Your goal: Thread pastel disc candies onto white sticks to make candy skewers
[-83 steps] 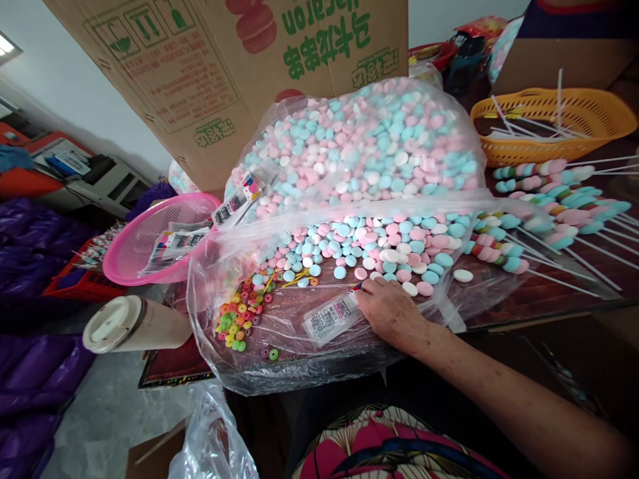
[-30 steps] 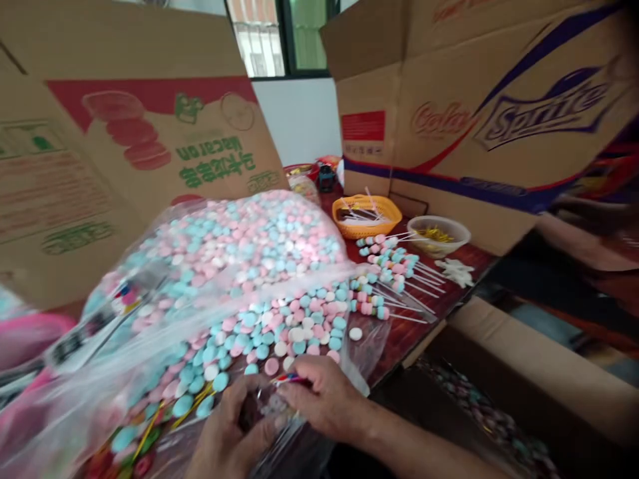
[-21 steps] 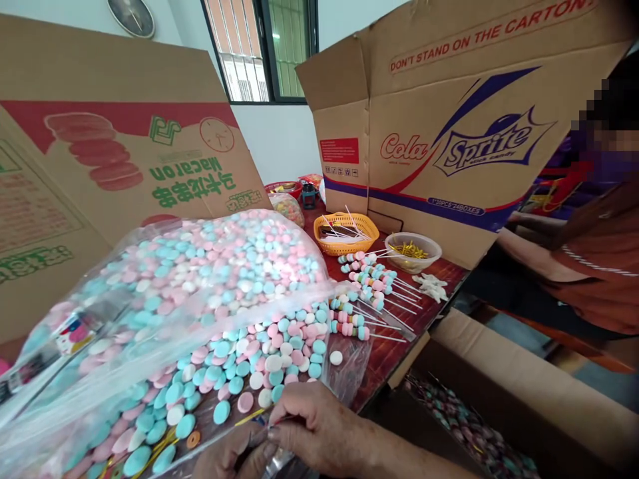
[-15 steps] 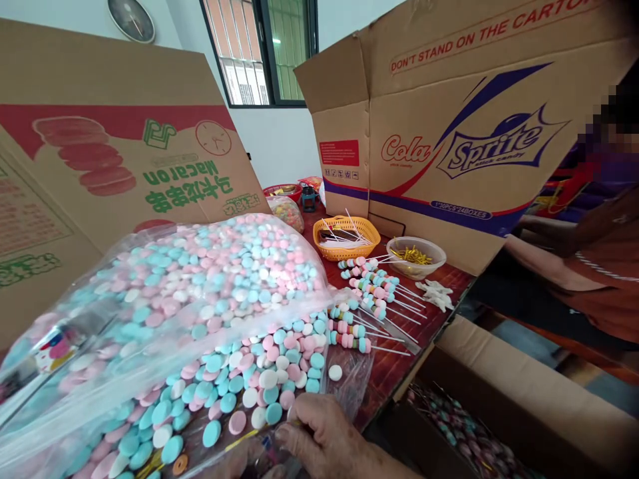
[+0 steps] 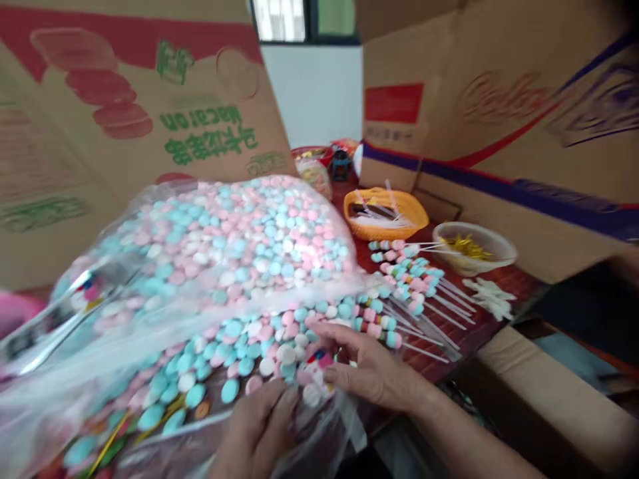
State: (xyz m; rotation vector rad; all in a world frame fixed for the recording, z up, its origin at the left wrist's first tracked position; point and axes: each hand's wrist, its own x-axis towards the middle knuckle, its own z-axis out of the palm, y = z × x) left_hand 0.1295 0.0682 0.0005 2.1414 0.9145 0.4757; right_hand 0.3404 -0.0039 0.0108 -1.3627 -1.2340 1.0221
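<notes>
A big clear plastic bag [image 5: 234, 246] heaped with pink, blue and white candy discs fills the middle. Loose candy discs [image 5: 239, 352] lie spilled on its open flap in front. At the bottom centre, my left hand [image 5: 259, 426] and my right hand [image 5: 372, 372] meet over a small clear packet [image 5: 317, 376] with a red and white top. The left fingers curl on the packet's near side. My right thumb and fingers pinch its top, with the other fingers reaching over the discs. The picture is blurred by motion.
Candy skewers [image 5: 409, 286] on white sticks lie on the dark red table [image 5: 474, 336]. Behind them are an orange basket [image 5: 387, 216] of sticks, a clear bowl [image 5: 472, 249] of gold ties and white bits [image 5: 489, 296]. Tall cartons [image 5: 150, 113] [image 5: 499, 133] wall the back; an open carton [image 5: 549, 399] sits low right.
The view swung from the table's left end to its right and now dips down again. My left hand joined the right on the small packet, and both hands moved up toward the loose discs.
</notes>
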